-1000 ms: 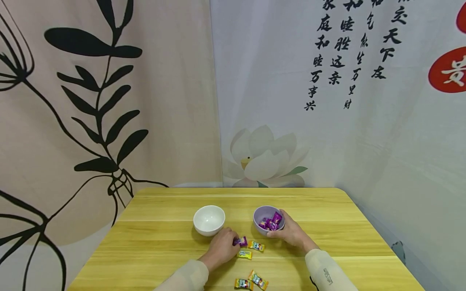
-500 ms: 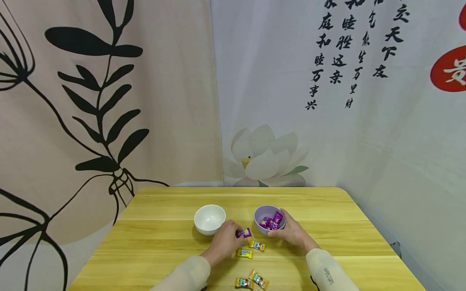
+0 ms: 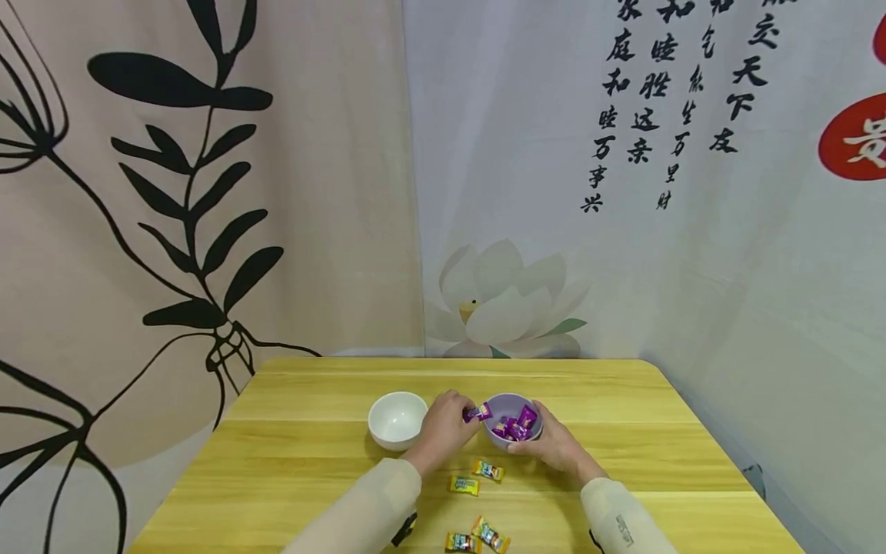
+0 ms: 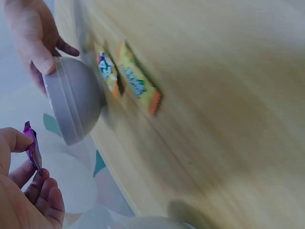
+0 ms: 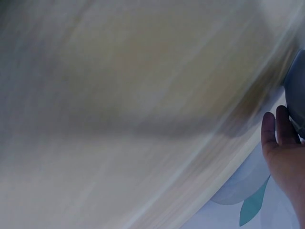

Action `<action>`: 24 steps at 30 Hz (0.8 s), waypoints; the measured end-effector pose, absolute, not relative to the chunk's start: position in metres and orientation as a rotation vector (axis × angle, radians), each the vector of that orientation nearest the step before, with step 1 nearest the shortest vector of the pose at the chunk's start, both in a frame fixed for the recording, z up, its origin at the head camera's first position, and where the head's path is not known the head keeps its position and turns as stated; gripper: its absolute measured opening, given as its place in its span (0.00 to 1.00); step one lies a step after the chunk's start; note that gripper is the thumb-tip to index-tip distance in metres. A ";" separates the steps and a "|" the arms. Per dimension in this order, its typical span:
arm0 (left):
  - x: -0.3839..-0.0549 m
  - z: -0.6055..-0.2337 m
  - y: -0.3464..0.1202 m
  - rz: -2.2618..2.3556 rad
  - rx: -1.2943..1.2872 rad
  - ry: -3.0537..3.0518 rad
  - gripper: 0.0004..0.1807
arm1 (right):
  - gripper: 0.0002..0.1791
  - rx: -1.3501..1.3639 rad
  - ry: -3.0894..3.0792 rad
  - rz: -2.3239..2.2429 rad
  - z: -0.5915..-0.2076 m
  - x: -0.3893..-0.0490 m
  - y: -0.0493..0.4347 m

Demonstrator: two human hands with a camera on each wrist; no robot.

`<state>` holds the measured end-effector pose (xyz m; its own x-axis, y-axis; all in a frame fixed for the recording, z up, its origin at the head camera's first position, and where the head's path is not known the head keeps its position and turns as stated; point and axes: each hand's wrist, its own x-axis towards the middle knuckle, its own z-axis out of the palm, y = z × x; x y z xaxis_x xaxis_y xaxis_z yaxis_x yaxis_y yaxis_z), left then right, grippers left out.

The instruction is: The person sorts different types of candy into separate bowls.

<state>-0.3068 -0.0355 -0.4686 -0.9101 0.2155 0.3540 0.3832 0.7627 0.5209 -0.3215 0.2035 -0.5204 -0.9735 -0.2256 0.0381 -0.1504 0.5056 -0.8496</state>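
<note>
In the head view my left hand (image 3: 443, 432) pinches a purple-wrapped candy (image 3: 479, 413) just off the left rim of a light purple bowl (image 3: 504, 403). The left wrist view shows this candy (image 4: 33, 151) between thumb and fingertips, apart from the bowl (image 4: 78, 98). My right hand (image 3: 559, 446) grips the bowl's right side, thumb at the near side and fingers at the far side. Several purple candies (image 3: 517, 428) lie inside the bowl. Only part of the right hand (image 5: 286, 155) and the bowl's dark side show in the right wrist view.
A white bowl (image 3: 398, 419) stands left of the left hand on the wooden table (image 3: 304, 462). Two yellow candies (image 3: 464, 485) lie nearer than the purple bowl. Another pair of orange-yellow candies (image 3: 491, 534) rests by the frame's lower edge. A printed cloth (image 3: 332, 192) hangs behind.
My left hand has lifted the pinched purple candy off the table and carried it forward and right, up to the purple bowl. The right hand has stayed on the bowl.
</note>
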 end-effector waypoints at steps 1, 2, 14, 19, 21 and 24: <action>-0.309 -0.467 -0.033 -0.870 -0.470 -2.684 0.06 | 0.65 -0.332 2.656 -1.485 -0.521 -0.321 0.203; -0.310 -0.466 -0.030 -0.859 -0.473 -2.682 0.06 | 0.64 -0.334 2.653 -1.486 -0.521 -0.322 0.203; -0.322 -0.463 -0.002 -0.775 -0.479 -2.780 0.17 | 0.58 -0.405 2.615 -1.539 -0.519 -0.322 0.198; -0.321 -0.468 0.000 -0.729 -0.509 -2.813 0.20 | 0.60 -0.386 2.640 -1.522 -0.520 -0.320 0.199; -0.321 -0.468 -0.001 -0.721 -0.503 -2.810 0.20 | 0.59 -0.377 2.640 -1.526 -0.520 -0.321 0.200; -0.321 -0.468 -0.004 -0.699 -0.511 -2.786 0.20 | 0.58 -0.370 2.638 -1.533 -0.521 -0.320 0.203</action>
<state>-0.3210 -0.0035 -0.4683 -0.9143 0.2773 0.2951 0.3838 0.8259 0.4130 -0.3204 0.2028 -0.5209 -0.9687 -0.2404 0.0614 -0.1723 0.4739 -0.8636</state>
